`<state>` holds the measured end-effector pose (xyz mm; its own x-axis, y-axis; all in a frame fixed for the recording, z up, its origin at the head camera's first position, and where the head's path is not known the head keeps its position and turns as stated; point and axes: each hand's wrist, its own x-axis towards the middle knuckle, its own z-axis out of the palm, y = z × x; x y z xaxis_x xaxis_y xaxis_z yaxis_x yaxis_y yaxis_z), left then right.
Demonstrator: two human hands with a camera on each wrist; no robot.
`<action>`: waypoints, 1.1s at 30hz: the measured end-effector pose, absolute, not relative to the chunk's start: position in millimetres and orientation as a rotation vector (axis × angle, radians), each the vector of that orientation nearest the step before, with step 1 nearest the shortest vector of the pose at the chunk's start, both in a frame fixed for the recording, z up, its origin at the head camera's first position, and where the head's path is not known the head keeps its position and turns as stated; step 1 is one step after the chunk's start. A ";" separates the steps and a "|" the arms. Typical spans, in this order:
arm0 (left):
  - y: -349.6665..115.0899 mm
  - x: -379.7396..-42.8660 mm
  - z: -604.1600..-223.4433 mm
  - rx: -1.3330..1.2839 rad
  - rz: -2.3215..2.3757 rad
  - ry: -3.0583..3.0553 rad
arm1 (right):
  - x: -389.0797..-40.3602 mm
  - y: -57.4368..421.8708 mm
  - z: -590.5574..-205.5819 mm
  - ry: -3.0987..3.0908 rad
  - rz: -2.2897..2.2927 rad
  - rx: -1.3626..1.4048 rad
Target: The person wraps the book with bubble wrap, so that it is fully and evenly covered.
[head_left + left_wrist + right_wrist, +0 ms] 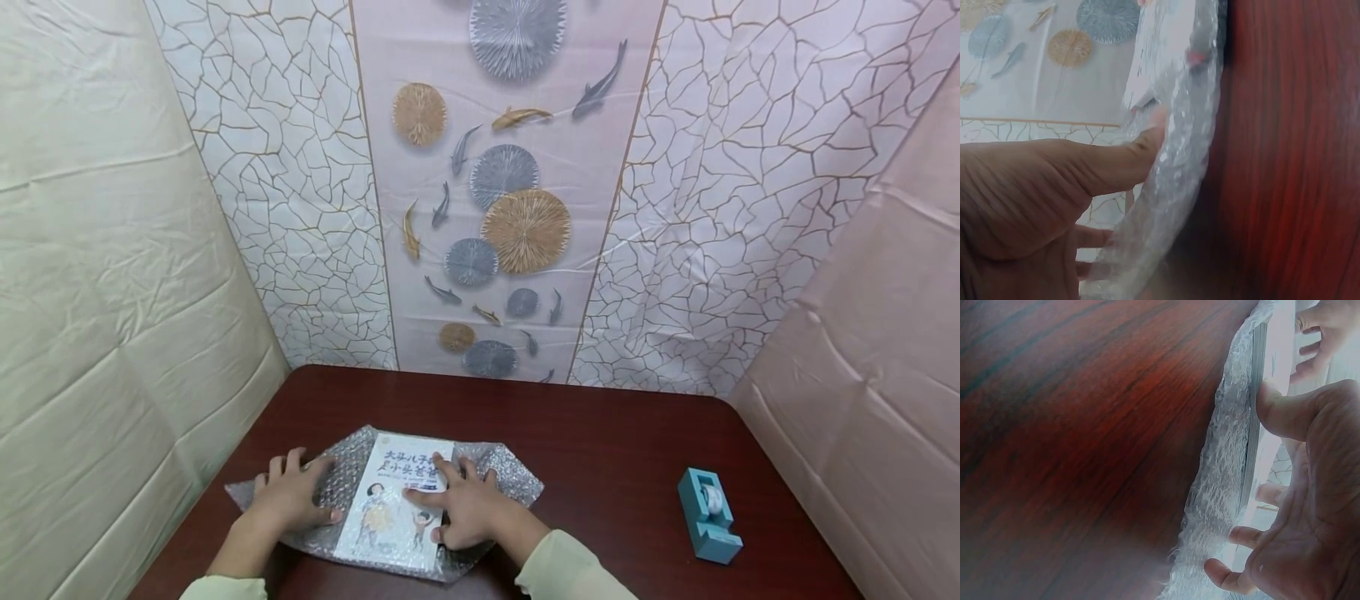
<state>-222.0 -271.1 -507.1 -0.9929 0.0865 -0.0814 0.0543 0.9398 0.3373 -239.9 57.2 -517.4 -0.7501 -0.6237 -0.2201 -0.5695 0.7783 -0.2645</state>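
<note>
A white book (384, 518) with blue lettering and cartoon figures on its cover lies face up on a sheet of bubble wrap (351, 458). To its left, my left hand (288, 496) rests on the wrap with fingers spread; the left wrist view has the thumb against the plastic (1179, 156). My right hand (471, 507) lies across the book's right edge, index finger and thumb reaching over the cover. In the right wrist view the page edges (1254, 406) show above the wrap (1213, 475), and the fingers are spread and loosely bent.
A teal tape dispenser (707, 515) with a roll of clear tape stands at the right of the dark red table (600, 467). Patterned cloth (487, 208) hangs behind the table's far edge, with pale quilted cloth (97, 333) along the left side and more on the right.
</note>
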 end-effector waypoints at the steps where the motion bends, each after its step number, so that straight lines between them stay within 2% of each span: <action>1: -272.4 -221.2 -506.0 0.103 0.503 3.005 | -240.0 57.3 -517.2 2.676 -0.260 -0.922; 9: -275.5 -215.8 -500.8 -0.022 0.434 2.984 | -239.9 57.2 -516.7 2.679 -0.258 -0.922; 33: -272.1 -209.6 -488.7 -0.080 0.376 3.003 | -240.2 57.7 -517.4 2.686 -0.250 -0.920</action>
